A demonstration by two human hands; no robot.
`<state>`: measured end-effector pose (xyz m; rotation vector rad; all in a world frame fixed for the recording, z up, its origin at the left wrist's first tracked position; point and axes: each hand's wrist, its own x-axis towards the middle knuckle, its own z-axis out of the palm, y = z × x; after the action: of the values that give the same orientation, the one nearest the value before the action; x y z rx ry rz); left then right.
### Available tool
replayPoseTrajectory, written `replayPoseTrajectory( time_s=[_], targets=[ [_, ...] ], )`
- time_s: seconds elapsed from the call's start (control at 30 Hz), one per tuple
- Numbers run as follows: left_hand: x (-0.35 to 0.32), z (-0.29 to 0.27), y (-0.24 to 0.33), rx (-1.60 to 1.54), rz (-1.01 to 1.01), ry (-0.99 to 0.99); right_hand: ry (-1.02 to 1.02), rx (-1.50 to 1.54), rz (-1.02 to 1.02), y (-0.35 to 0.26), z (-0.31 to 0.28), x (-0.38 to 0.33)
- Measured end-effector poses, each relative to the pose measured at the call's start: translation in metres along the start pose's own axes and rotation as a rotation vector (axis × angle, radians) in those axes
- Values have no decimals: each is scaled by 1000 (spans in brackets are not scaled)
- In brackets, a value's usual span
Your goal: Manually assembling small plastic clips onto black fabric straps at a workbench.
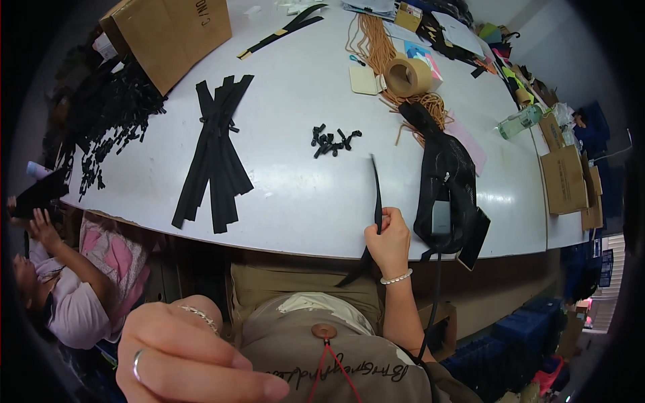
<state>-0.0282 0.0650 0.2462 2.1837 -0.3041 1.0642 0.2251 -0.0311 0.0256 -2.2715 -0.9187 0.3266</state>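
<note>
Black strap (pixel 377 188) sits in the right hand (pixel 390 236), just above the near edge of the white table (pixel 302 208). Long axis runs roughly away from the body: the far end stands out past the fingers, leaning slightly left, and the tail drops below the fist, slanting left over the table edge toward the lap. Far tip looks blurred on my feed; I can't say whether it touches the tabletop.

Key relation, as I judge it: the strap's far end points toward a loose cluster of small black pieces (pixel 329 143), ahead and a little left, with bare tabletop between. Right hand is clearly the nearer to both.

Right hand: fingers folded in, thumb side up, strap pinched partway along its length. No slack that I can see in the grip.

Left hand (pixel 195 356): large and low in my view, close to the lens, well apart from the strap. Fingers bent, fingertips pointing right. Palm is turned from me, so I can't make out how far the fingers close or whether anything is held.

Around: a bundle of black strips (pixel 218 158) lies left on the table, crossed near its far half. Black mesh bag (pixel 449 158) lies just right of the strap hand, a grey device (pixel 441 218) on its near part.
</note>
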Motion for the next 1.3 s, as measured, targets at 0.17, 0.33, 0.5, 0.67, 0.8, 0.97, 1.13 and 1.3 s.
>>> replayPoseTrajectory(
  time_s=[0.17,0.33,0.5,0.67,0.8,0.97,1.13,1.3],
  targets=[
    [-5,4,-3,34,94,105,-3,350,-86,0,7,-20],
    [-24,46,-52,219,-359,307,-54,570,-273,-28,18,-52],
    [-78,102,-118,-547,-1039,576,-3,498,-444,-40,29,-70],
    [-94,107,-119,-679,-1169,582,-229,482,-504,-37,20,-68],
    [-97,104,-109,-680,-1330,304,-360,1115,-32,-36,7,-50],
    [-106,115,-104,-775,-1350,225,-409,1107,36,-42,0,-37],
    [-101,119,-99,-819,-1374,246,-389,1143,124,-36,2,-42],
    [-101,118,-99,-828,-1384,209,-394,1198,147,-35,1,-44]
  ],
)
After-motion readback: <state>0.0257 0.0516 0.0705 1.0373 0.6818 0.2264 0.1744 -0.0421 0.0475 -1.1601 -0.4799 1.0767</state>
